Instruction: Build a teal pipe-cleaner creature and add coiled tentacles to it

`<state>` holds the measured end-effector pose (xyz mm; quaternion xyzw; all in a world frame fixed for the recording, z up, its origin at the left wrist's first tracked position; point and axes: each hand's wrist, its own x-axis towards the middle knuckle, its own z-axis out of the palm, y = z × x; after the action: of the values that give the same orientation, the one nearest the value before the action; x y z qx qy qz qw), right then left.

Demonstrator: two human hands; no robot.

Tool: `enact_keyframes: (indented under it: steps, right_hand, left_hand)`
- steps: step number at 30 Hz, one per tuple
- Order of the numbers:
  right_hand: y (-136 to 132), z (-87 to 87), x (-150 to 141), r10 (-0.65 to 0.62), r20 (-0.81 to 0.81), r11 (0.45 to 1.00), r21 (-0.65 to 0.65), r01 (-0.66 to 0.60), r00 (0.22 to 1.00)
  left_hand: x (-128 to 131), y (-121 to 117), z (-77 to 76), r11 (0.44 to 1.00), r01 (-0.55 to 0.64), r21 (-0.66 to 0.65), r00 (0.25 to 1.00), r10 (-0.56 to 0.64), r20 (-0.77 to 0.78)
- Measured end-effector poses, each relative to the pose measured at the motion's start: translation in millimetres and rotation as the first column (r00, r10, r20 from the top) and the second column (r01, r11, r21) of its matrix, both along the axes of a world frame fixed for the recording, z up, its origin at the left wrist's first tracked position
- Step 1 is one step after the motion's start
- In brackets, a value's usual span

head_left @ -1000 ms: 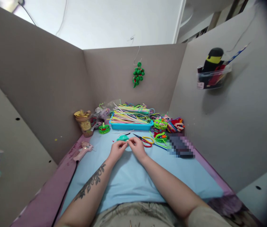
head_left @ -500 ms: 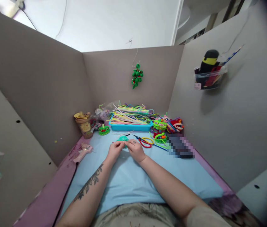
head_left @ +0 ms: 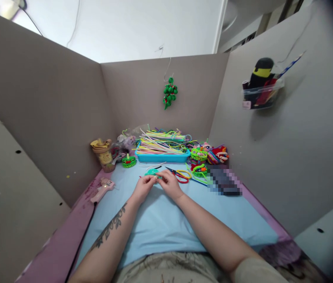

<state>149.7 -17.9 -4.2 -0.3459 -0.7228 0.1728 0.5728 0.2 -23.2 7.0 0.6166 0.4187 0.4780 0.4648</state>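
My left hand (head_left: 144, 187) and my right hand (head_left: 170, 184) meet near the middle of the table, fingertips pinched together. Between and just behind them is a turquoise fuzzy pipe-cleaner piece (head_left: 152, 172), partly covered by the fingers. Both hands appear closed on it; the exact part gripped is hidden. Scissors (head_left: 185, 175) with red and yellow handles lie just right of my right hand. A few loose pipe cleaners (head_left: 160, 164) rest behind the turquoise piece. Farther back, a green pipe-cleaner frog-like figure (head_left: 129, 160) sits on the blue cloth.
A blue tray (head_left: 162, 158) heaped with pipe cleaners stands at the back. A pink glue gun (head_left: 103, 190) with a cord lies left, near a brown cup (head_left: 103, 153). Finished colourful figures (head_left: 199, 169) and a blurred dark object (head_left: 225, 181) are on the right. Grey panels enclose three sides.
The fingers of my right hand have shifted slightly around the turquoise piece, and its back has turned a little. The whole view has moved slightly. Both hands stay together.
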Motion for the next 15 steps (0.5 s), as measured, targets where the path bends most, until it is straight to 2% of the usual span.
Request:
enact_keyframes:
  steps: [3,6,15]
  right_hand:
    - [-1.5,2.7,1.3,0.045,0.013,0.999,-0.013,-0.044,0.999]
    - [-3.2,4.1,3.4,0.08,0.071,0.996,0.031,-0.082,0.994]
    - [-1.2,3.2,8.4,0.09,0.261,0.976,0.17,-0.137,0.961]
  left_hand:
    - [-0.3,-0.2,-0.8,0.997,0.033,-0.064,0.999,-0.032,0.016]
    - [-1.5,0.1,-2.3,0.991,0.065,-0.115,0.997,-0.061,0.043]
    - [-9.5,2.4,-1.9,0.981,0.152,-0.121,0.987,-0.158,-0.039]
